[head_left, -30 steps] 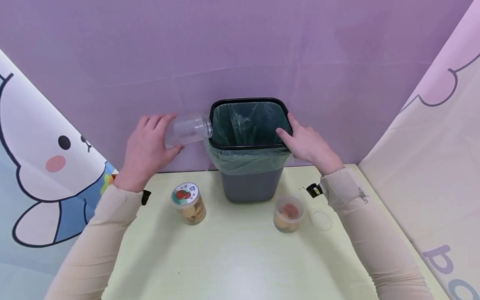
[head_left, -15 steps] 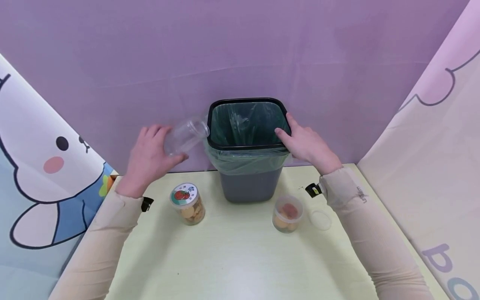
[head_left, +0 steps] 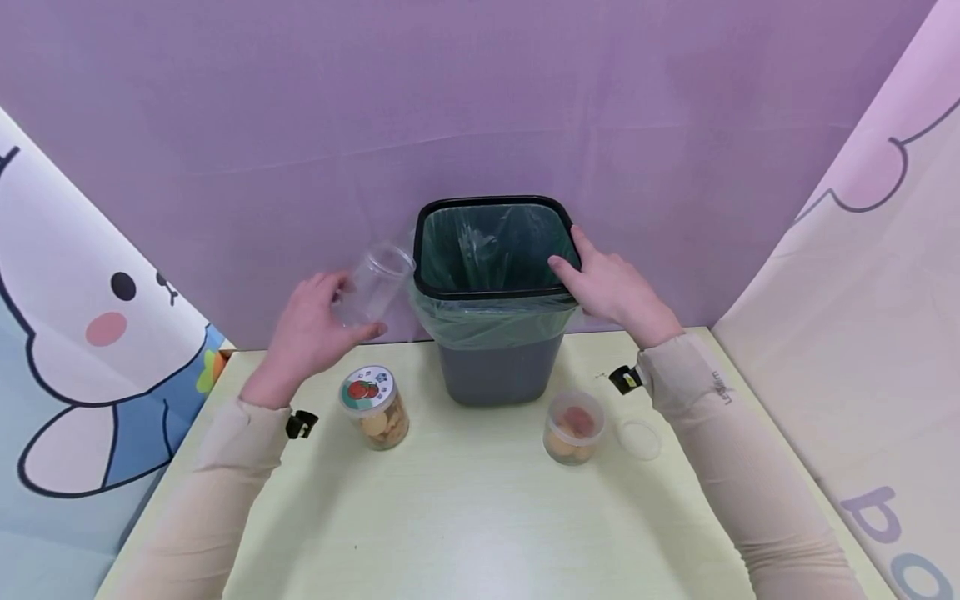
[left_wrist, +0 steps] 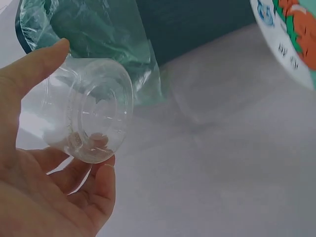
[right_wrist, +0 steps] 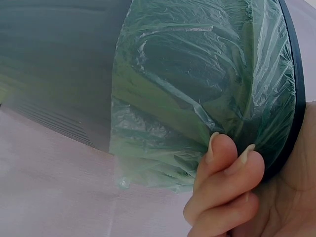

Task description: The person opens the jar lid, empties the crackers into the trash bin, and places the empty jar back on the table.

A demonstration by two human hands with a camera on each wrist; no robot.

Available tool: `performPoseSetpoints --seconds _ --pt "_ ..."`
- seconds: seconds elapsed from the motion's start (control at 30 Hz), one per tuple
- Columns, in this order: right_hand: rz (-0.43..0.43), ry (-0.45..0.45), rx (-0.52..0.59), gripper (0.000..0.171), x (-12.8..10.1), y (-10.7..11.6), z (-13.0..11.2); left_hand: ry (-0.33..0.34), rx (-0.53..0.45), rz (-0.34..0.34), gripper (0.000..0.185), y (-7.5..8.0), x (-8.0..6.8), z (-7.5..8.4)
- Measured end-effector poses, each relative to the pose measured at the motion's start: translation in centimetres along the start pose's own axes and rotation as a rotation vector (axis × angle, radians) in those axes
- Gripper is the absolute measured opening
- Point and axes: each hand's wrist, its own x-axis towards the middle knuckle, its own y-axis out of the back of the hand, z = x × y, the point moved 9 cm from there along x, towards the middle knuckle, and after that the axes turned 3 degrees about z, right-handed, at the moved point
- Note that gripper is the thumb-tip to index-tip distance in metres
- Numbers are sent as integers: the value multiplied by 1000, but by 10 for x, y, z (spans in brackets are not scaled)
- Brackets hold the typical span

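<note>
My left hand [head_left: 307, 329] holds a clear plastic jar [head_left: 377, 287] between thumb and fingers, just left of the trash can's rim. The jar is tilted with its open mouth up and to the right. In the left wrist view its round base [left_wrist: 106, 111] faces the camera, and fingers show through the clear wall. My right hand [head_left: 611, 287] grips the right rim of the grey trash can [head_left: 498, 371], thumb over the black edge. The right wrist view shows curled fingertips [right_wrist: 224, 148] against the green bag [right_wrist: 182, 74] folded over the outside.
A lidded jar of biscuits [head_left: 375, 408] with a tomato label stands front left of the trash can. To the front right is an open tub [head_left: 573, 429] holding round tan pieces and something red. A clear lid [head_left: 640, 440] lies beside it on the pale table [head_left: 450, 517].
My left hand has moved down and slightly right, turning the jar from nearly level to mouth up. My right hand stays on the trash can's rim.
</note>
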Motion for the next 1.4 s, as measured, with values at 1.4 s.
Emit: performPoseSetpoints --seconds 1.4 --pt "0 2 17 84 -1 0 -1 272 -316 -28 77 -31 -47 -113"
